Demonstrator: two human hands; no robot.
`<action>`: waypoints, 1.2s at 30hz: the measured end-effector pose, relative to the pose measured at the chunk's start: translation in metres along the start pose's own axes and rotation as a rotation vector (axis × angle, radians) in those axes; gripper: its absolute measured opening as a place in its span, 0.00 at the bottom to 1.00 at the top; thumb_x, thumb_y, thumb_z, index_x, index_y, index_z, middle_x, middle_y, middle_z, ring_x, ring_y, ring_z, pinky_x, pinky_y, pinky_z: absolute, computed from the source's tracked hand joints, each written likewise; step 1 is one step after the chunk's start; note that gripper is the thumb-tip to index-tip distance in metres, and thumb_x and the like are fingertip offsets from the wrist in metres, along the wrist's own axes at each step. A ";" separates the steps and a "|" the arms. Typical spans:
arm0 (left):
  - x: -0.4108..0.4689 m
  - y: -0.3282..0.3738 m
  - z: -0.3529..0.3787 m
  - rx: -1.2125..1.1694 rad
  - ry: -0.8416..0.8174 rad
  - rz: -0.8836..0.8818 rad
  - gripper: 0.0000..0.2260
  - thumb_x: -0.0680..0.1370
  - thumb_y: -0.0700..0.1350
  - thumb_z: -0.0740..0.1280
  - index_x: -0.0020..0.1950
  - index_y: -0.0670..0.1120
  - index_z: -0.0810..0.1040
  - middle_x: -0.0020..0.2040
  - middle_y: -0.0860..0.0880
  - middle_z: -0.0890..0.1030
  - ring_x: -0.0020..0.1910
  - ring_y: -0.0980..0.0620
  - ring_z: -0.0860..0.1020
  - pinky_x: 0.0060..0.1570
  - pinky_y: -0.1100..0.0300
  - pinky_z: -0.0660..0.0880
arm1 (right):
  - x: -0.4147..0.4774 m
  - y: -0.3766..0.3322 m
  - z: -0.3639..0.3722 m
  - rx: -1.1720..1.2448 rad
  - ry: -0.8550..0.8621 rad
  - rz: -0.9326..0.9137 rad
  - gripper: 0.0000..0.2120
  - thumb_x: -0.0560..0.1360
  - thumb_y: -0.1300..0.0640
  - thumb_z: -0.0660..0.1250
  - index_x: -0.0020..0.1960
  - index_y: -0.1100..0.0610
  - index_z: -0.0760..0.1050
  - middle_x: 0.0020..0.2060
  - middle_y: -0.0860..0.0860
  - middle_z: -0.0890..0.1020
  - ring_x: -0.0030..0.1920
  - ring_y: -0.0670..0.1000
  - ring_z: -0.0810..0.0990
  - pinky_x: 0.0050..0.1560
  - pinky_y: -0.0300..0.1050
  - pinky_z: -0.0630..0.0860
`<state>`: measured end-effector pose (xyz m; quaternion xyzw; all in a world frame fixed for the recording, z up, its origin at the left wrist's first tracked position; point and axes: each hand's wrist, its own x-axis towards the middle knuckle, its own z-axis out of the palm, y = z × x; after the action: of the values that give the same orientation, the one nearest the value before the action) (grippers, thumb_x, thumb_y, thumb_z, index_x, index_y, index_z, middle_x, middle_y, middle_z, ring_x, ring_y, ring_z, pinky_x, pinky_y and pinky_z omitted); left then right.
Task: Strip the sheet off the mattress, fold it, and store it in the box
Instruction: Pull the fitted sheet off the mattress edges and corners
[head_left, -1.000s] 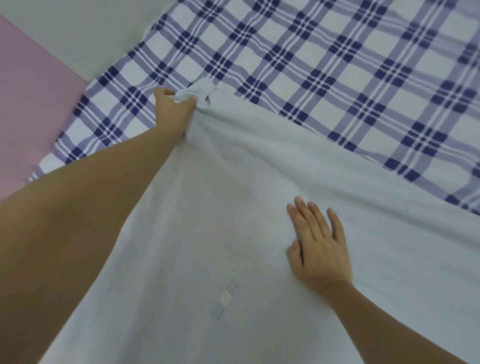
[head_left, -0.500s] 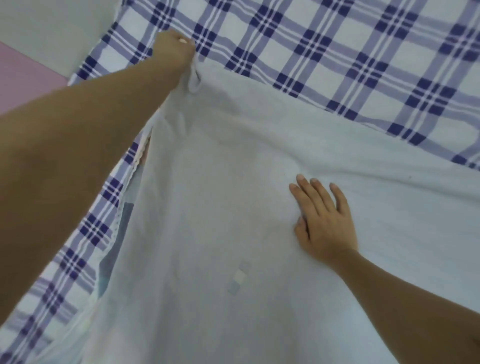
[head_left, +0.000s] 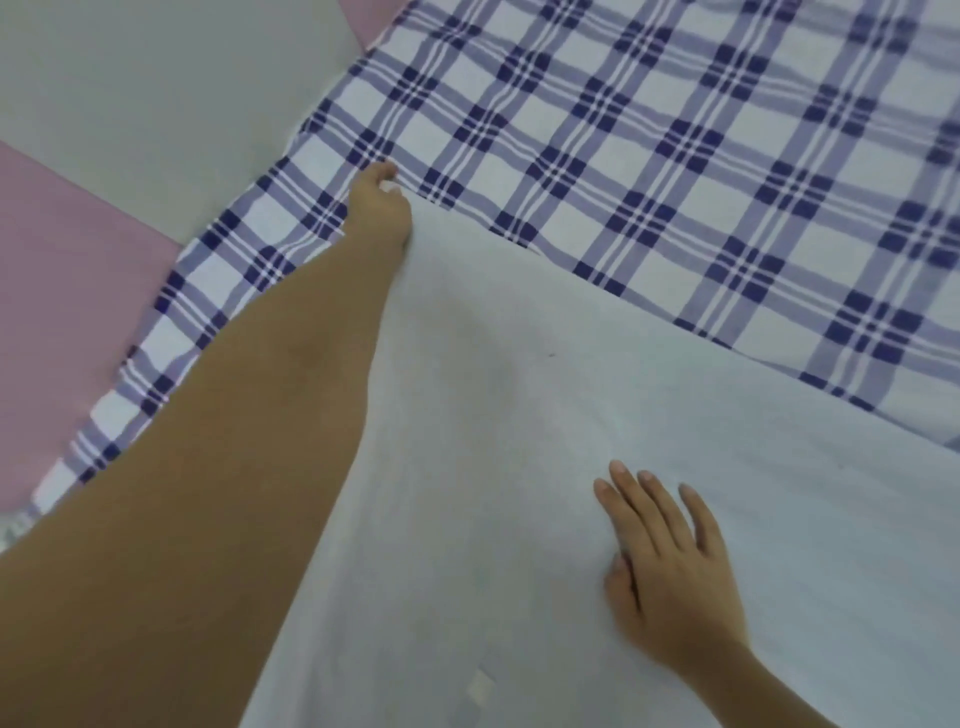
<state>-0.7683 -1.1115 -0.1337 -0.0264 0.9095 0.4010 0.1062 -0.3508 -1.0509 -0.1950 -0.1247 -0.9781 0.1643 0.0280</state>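
Here the left hand pinches the folded corner of the sheet; the right hand lies flat on it, fingers straight.

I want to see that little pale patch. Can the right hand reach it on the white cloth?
Probably yes. The right hand lies flat on the sheet, and the pale patch sits nearby, with only bare cloth between them.

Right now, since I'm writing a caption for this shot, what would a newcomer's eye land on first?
A blue-and-white checked sheet fills the top right, with pale fabric folded over it from below. The left hand, reaching in from lower left, seems to grip that fabric's far corner; the right hand lies flat on it, lower right.
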 end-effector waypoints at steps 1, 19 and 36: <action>0.004 -0.004 0.001 0.116 -0.037 0.004 0.16 0.81 0.43 0.56 0.68 0.55 0.68 0.61 0.46 0.75 0.57 0.45 0.74 0.54 0.54 0.72 | 0.001 0.000 0.001 -0.002 0.004 -0.005 0.29 0.69 0.55 0.55 0.69 0.58 0.71 0.71 0.53 0.69 0.69 0.53 0.68 0.69 0.58 0.60; -0.125 -0.079 0.042 0.972 -0.256 0.839 0.34 0.73 0.69 0.45 0.77 0.60 0.44 0.78 0.55 0.46 0.77 0.43 0.44 0.64 0.26 0.43 | -0.001 -0.002 0.001 -0.097 -0.090 0.012 0.32 0.71 0.53 0.54 0.75 0.55 0.62 0.74 0.52 0.63 0.73 0.53 0.62 0.73 0.57 0.53; -0.169 -0.077 0.025 0.602 -0.067 0.706 0.21 0.83 0.47 0.49 0.76 0.49 0.58 0.77 0.49 0.56 0.77 0.50 0.50 0.66 0.31 0.37 | 0.004 -0.001 0.001 -0.137 -0.130 0.005 0.34 0.71 0.50 0.55 0.76 0.54 0.58 0.75 0.52 0.60 0.74 0.53 0.60 0.74 0.56 0.49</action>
<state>-0.5892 -1.1518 -0.1699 0.3299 0.9348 0.1315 -0.0048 -0.3553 -1.0512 -0.1959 -0.1177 -0.9865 0.1047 -0.0445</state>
